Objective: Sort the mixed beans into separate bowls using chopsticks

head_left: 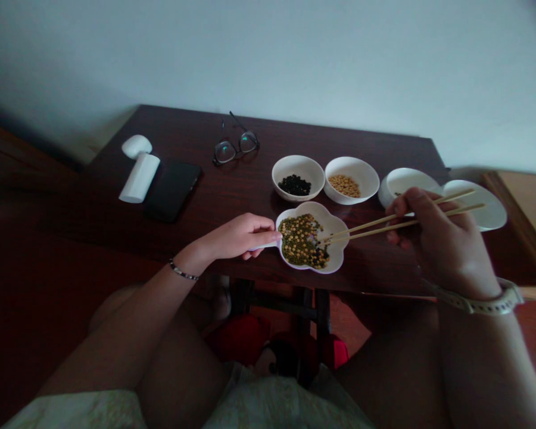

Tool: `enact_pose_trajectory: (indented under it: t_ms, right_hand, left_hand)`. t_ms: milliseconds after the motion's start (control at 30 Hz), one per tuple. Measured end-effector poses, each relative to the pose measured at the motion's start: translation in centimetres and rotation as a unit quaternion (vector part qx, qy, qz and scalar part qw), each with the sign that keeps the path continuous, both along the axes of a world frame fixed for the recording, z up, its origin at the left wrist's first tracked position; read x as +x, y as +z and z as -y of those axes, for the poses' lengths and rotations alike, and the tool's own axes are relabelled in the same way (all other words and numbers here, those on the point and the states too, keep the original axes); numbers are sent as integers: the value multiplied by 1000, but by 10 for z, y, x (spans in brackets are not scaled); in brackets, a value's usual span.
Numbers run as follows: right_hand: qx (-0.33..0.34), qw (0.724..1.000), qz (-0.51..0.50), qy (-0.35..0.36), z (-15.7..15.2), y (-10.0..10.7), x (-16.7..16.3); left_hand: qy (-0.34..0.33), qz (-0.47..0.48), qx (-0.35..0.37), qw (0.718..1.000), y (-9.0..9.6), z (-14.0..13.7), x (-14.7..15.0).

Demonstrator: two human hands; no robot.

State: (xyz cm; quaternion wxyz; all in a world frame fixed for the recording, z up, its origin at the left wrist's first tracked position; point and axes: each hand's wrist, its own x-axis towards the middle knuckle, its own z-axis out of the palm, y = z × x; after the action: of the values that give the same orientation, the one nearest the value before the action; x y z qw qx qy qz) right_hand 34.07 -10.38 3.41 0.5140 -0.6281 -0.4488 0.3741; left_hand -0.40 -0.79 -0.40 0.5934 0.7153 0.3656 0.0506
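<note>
My left hand (250,233) is closed around the handle of a white flower-shaped dish (339,260) at the table's front. Mixed beans (301,235) in green, tan and black lie mostly in the dish's left and lower part. A pair of wooden chopsticks (375,226) is in my right hand (438,238), with their tips down in the dish by the beans. Behind the dish stand a white bowl (292,165) of black beans and a white bowl (360,170) of tan beans. A third white bowl (408,177) is partly hidden by my right hand.
A white dish (491,208) sits at the table's right end. Eyeglasses (236,149) rest toward the back of the dark wooden table (339,140). At left are a black phone-like slab (172,190) and a white cylindrical device (140,177). A wall rises behind.
</note>
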Motion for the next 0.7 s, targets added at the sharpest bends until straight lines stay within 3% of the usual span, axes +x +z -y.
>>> enact_pose_trajectory:
  t_ms: [233, 333, 533, 700]
  right_hand:
    - [39, 998, -31, -24, -1, 1, -4]
    - [92, 991, -86, -49, -7, 1, -6]
    - [178, 964, -187, -63, -32, -2, -11]
    - [193, 948, -240, -75, -61, -14, -14]
  left_hand:
    - [1, 5, 1, 1000, 0, 1, 0]
    - [0, 11, 1, 1000, -1, 1, -1]
    - [-6, 10, -9, 1000, 0, 1, -1]
    - [8, 19, -37, 999, 1, 2, -5]
